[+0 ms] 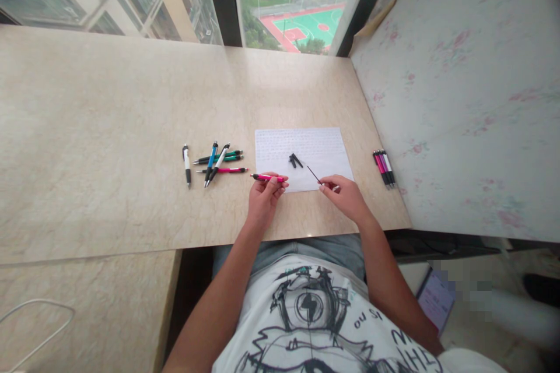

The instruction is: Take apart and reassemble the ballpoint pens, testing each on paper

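Note:
My left hand (265, 193) is closed around a pink pen barrel (268, 178), held level over the left edge of a lined sheet of paper (271, 143). In my right hand (343, 193) a thin dark pen refill (314, 174) is pinched near one end, its other end pointing up and left over the paper. Between the hands, on the sheet, lie small black pen parts (295, 161), which look like grips or tips.
Left of the paper lies a loose pile of pens (216, 164), with a white pen (186, 166) beside it. Several pens (384, 169) sit side by side near the flowered wall (459, 99). A white cable (52, 303) curves at lower left. Windows (301, 6) border the far edge.

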`<state>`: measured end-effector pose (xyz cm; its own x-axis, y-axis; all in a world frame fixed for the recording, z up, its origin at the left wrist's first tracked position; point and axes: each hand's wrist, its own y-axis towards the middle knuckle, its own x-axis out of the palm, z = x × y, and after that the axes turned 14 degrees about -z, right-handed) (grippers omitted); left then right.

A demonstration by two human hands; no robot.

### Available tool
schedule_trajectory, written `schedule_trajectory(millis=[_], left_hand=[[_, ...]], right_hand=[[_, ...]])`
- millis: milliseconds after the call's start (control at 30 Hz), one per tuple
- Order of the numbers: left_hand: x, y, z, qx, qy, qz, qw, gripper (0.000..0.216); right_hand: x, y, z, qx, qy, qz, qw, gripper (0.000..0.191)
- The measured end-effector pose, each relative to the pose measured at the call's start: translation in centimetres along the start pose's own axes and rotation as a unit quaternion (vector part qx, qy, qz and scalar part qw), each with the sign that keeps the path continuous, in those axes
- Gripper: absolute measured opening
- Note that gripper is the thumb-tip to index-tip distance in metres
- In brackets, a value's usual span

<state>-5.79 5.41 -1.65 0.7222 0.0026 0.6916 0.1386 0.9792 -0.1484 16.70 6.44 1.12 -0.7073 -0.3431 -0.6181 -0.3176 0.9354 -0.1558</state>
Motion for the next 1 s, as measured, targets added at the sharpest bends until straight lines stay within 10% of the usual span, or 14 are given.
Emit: schedule_trajectory(millis=[367, 533, 700, 1000], left_hand=[[0.2, 0.0, 0.0, 0.005, 0.01, -0.011, 1.0, 0.028], [0.2, 0.0, 0.2, 0.01, 0.018, -0.016, 1.0, 0.021], [0.1, 0.2, 0.0, 0.022, 0.031, -0.012, 0.999, 0.02], [1.5, -0.1, 0.3, 0.055, 0.236, 0.005, 0.97, 0.019]], right_hand=[[2.6, 5.7, -0.5, 0.023, -0.071, 0.115, 0.991, 0.02], [4.4, 4.6, -2.4, 0.034, 0.164, 0.099, 0.981, 0.026], [6.8, 3.4, -4.7, 0.066, 0.418, -0.001, 0.906, 0.035], [7.4, 3.6, -4.6, 0.07, 0.519, -0.024, 0.852, 0.034]])
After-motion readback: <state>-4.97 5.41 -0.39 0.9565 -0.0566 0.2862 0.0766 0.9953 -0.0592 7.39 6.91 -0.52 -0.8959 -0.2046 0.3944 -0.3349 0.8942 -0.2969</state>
